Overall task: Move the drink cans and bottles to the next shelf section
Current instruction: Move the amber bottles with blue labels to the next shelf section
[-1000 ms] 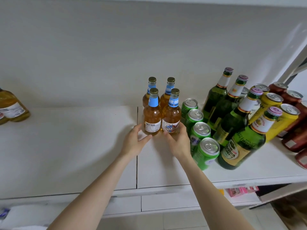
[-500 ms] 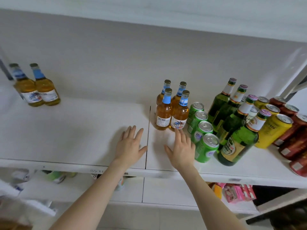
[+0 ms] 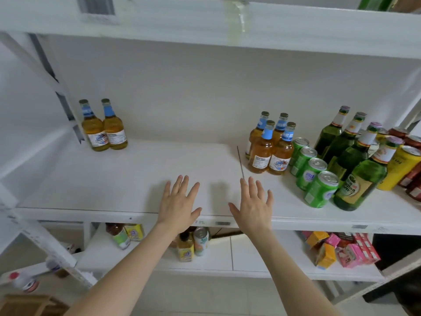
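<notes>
Both hands, left hand (image 3: 178,205) and right hand (image 3: 252,205), hover spread wide and empty over the shelf (image 3: 114,179). Four amber bottles (image 3: 270,148) stand right of the seam; probably best gripped low, one per hand.

Glossy glass amber bottles (image 3: 270,149), shiny metal green cans (image 3: 315,172), matt white shelf board (image 3: 114,179).

Behind the four green glass bottles (image 3: 355,156), the yellow cans (image 3: 403,167) are partly hidden, and the red cans (image 3: 413,179) beyond them run off the right edge. On the lower shelf (image 3: 250,258) beneath those bottles, a juice bottle (image 3: 185,246) and can (image 3: 201,240) sit partly behind the left forearm (image 3: 141,258); labels are too blurred to read.
</notes>
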`<control>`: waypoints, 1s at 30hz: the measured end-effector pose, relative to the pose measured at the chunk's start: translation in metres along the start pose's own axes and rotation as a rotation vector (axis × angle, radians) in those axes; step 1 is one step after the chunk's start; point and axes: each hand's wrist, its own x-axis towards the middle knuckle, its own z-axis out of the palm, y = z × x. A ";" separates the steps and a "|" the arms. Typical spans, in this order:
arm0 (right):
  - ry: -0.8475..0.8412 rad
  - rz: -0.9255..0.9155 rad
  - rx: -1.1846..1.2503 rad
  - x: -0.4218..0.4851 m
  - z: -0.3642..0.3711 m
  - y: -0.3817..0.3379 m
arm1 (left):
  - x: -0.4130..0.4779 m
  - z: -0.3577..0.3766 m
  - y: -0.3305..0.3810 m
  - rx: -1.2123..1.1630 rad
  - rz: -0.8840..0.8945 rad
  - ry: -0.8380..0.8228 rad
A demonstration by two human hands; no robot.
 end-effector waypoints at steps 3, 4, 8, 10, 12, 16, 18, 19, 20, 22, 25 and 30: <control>0.003 -0.007 0.005 -0.010 0.001 -0.038 | -0.019 -0.003 -0.034 0.023 0.005 -0.018; 0.007 -0.014 0.008 -0.012 0.001 -0.050 | -0.025 -0.004 -0.045 0.025 0.001 -0.019; -0.011 -0.054 0.000 -0.016 0.004 -0.097 | -0.045 -0.003 -0.087 0.033 -0.029 -0.023; -0.007 -0.077 0.002 -0.014 0.006 -0.118 | -0.049 -0.002 -0.107 0.044 -0.050 -0.029; 0.011 -0.090 0.010 -0.010 0.006 -0.137 | -0.049 -0.001 -0.127 0.057 -0.064 -0.037; 0.025 -0.096 0.008 0.007 0.011 -0.172 | -0.042 0.001 -0.166 0.071 -0.071 -0.038; 0.023 -0.100 0.023 0.018 0.015 -0.191 | -0.037 0.002 -0.187 0.076 -0.075 -0.034; 0.028 -0.109 0.029 0.023 0.017 -0.202 | -0.034 0.003 -0.198 0.080 -0.083 -0.030; 0.029 -0.120 0.031 0.028 0.019 -0.213 | -0.032 0.003 -0.209 0.085 -0.089 -0.026; 0.005 -0.133 0.031 0.035 0.022 -0.239 | -0.032 0.002 -0.236 0.089 -0.097 -0.020; -0.010 -0.163 0.032 0.042 0.027 -0.279 | -0.033 0.006 -0.278 0.084 -0.127 -0.002; 0.009 -0.142 0.026 0.057 0.033 -0.343 | -0.029 0.009 -0.347 0.087 -0.119 -0.022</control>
